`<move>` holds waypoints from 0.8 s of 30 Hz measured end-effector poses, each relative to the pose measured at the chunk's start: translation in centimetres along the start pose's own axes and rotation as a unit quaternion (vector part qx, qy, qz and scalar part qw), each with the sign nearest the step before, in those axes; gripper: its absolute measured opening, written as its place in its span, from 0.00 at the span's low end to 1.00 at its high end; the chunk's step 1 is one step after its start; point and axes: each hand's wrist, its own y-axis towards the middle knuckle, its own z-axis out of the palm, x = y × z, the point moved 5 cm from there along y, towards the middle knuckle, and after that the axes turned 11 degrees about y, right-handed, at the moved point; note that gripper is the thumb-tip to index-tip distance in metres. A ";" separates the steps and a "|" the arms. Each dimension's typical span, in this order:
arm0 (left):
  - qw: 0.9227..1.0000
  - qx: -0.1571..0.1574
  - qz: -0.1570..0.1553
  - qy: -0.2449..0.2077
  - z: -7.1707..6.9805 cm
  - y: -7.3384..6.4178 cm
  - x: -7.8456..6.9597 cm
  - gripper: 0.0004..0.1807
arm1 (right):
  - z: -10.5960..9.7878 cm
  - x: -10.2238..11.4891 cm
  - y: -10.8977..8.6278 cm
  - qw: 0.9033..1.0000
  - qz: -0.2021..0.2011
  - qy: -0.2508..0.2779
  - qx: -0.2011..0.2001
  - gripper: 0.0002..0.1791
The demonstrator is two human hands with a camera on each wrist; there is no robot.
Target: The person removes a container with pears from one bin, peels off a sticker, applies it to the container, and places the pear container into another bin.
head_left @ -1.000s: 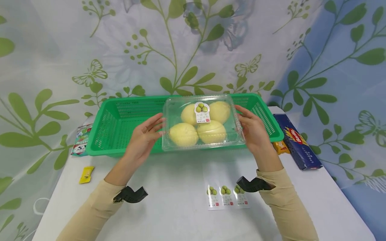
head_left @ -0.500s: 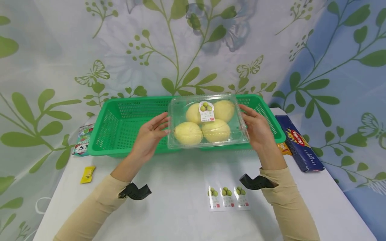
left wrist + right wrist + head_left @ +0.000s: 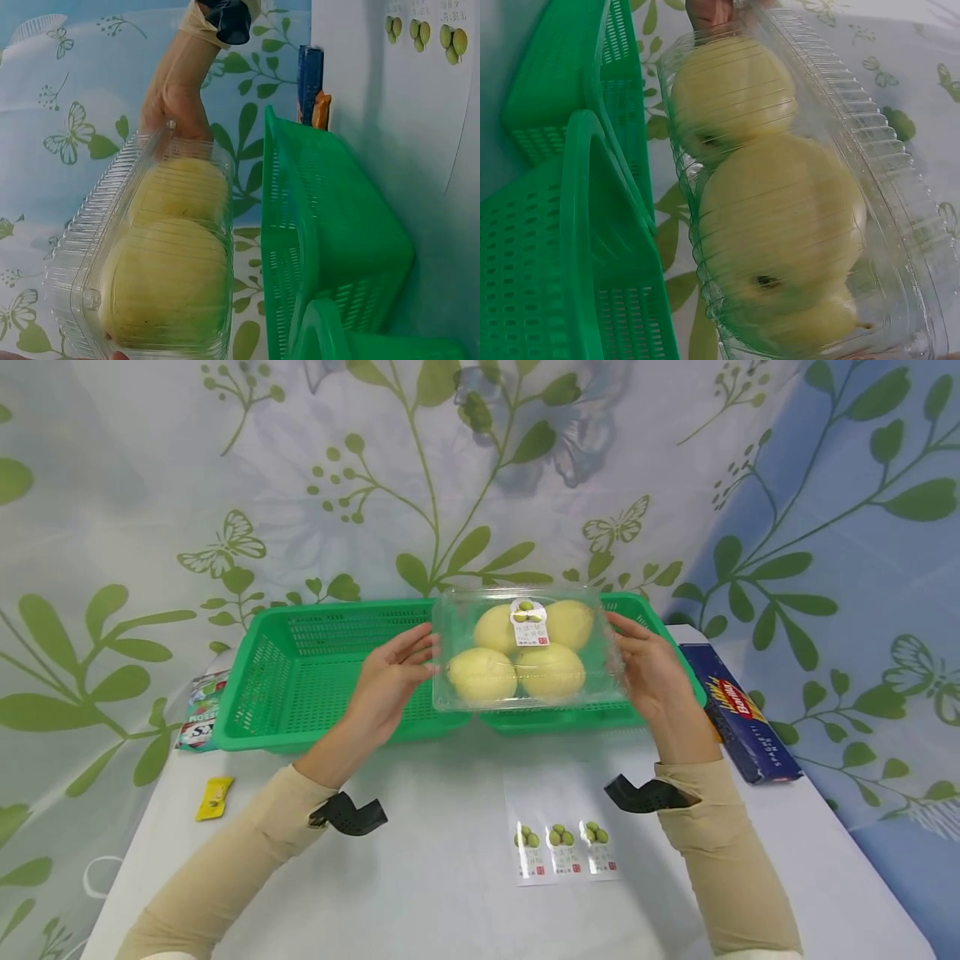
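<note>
Both hands hold a clear plastic fruit box [image 3: 447,610] between them, raised over the right green basket [image 3: 562,720]. Through its lid show several pale yellow, pear-like fruits [image 3: 483,675] and a white label [image 3: 531,631] with a picture of green fruit. My left hand [image 3: 386,685] grips the box's left end, and my right hand [image 3: 654,675] its right end. In the left wrist view, the right hand [image 3: 180,112] is at the far end of the box. Ridged side walls [image 3: 870,135] appear close up in the right wrist view.
A second green basket [image 3: 258,746] stands on the left. Printed labels on a sheet [image 3: 566,875] lie at the front of the white table. A yellow wrapped candy [image 3: 214,798] and a snack packet [image 3: 201,710] lie left, a blue spaghetti box [image 3: 738,714] right.
Both hands have carried the fruit box a little to the right and upward in the head view. It now hangs over the right basket, leaving more of the left basket exposed.
</note>
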 end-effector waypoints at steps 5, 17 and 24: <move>1.000 0.005 -0.002 -0.011 0.9 1.0 -0.4 0.36 | -0.8 0.6 0.6 1.000 0.010 0.012 -0.016 0.32; 0.999 0.002 -0.033 -0.028 2.2 2.5 0.3 0.36 | -1.8 1.4 1.3 0.999 0.002 -0.002 -0.043 0.30; 0.999 0.003 -0.034 -0.004 2.9 3.7 0.5 0.37 | -2.5 2.1 1.8 0.999 0.008 -0.015 -0.048 0.30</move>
